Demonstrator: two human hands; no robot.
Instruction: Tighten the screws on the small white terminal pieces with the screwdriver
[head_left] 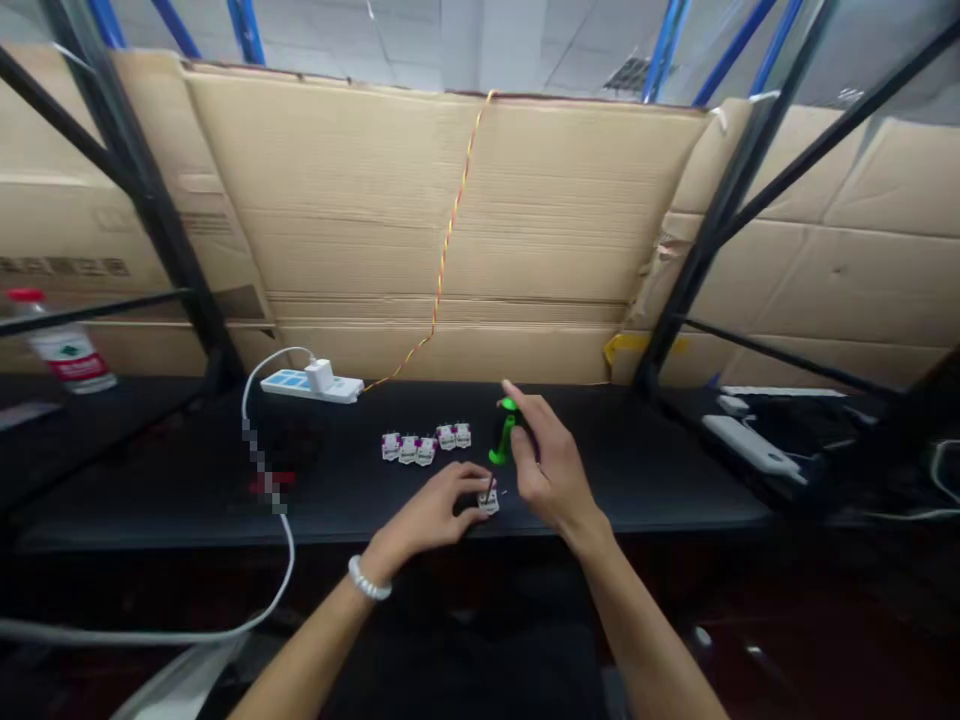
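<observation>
My left hand [442,507], with a white coiled band on its wrist, is closed. Its thumb and fingers pinch a small white module [489,501] near the front edge of the black tabletop [600,490]. In my right hand [551,460] is a bright green-handled screwdriver [507,432], held tilted with the index finger over its cap. Its thin dark shaft points down to the module; whether the tip touches it I cannot tell. Behind my left hand sit several similar white modules [409,449] with purple parts, in a loose row.
A white power strip [345,388] with a plugged-in charger lies at the back left. From it a white cable [289,560] runs over the front edge. Cardboard [562,220] walls the back, between black metal posts [694,265]. A white-and-red bottle [71,355] stands at far left.
</observation>
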